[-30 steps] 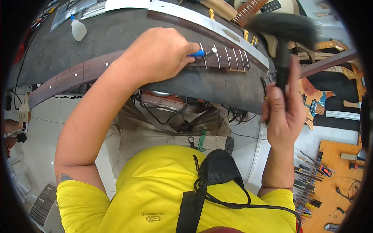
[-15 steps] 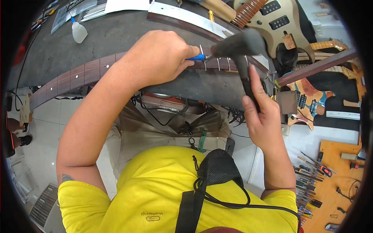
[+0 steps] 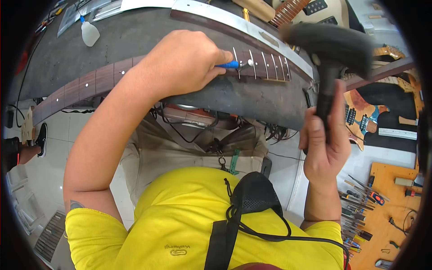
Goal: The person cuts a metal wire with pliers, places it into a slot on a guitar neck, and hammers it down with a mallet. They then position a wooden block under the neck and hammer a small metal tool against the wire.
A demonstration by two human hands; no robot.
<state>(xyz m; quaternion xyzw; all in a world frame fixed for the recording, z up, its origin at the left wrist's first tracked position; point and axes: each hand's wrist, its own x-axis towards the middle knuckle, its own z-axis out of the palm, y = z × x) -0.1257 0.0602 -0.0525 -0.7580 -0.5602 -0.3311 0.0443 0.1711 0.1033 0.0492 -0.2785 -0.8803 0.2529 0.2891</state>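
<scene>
Cloth of a yellow shirt [image 3: 180, 225] fills the near edge of the view, with a black mask [image 3: 252, 195] hanging on a cord against the chest.

Just beyond it, off the bench edge, the right hand [image 3: 325, 144] is raised. Its fingers are wrapped tight around the dark handle of a hammer [image 3: 330, 42]. The hammer's head is blurred and stands high above the bench [image 3: 135, 38], apart from the work.

Farther out, the left hand [image 3: 180, 63] rests on a guitar neck [image 3: 96, 81] that lies lengthwise across the dark bench top. Its fingers are curled together and pinch a blue-handled tool [image 3: 229, 65]. The tool's metal tip meets the fretboard beside the first of several fret wires [image 3: 265, 66] that sit across the wood. Pale dots mark the fretboard toward the left.

Behind the neck, a small plastic bottle [image 3: 90, 32] with a blue nozzle lies on the bench, and a long metal straightedge [image 3: 234, 22] runs along a second dark strip of wood. Past the bench's right end are guitar bodies [image 3: 360, 119], and a wooden board of hand tools [image 3: 387, 189] lies low on the right.
</scene>
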